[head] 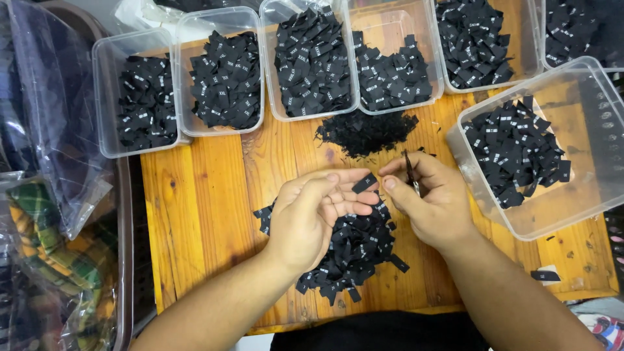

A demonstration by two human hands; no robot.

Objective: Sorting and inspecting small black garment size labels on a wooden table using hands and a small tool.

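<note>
My left hand (pixel 318 211) pinches a small black fabric label (pixel 364 182) between thumb and fingertips, above a loose pile of black labels (pixel 354 250) on the wooden table (pixel 201 208). My right hand (pixel 432 198) is right beside it, fingers curled around small metal snips (pixel 410 170) whose tip points up near the label. A heap of fine black trimmings (pixel 364 132) lies just beyond both hands.
Several clear plastic boxes of black labels line the far edge (pixel 146 97) (pixel 227 78) (pixel 312 62) (pixel 393 75) (pixel 474 39); a larger one (pixel 520 149) stands tilted at the right. Plastic-bagged plaid cloth (pixel 45 247) lies at the left. One stray label (pixel 545 275) is near the right corner.
</note>
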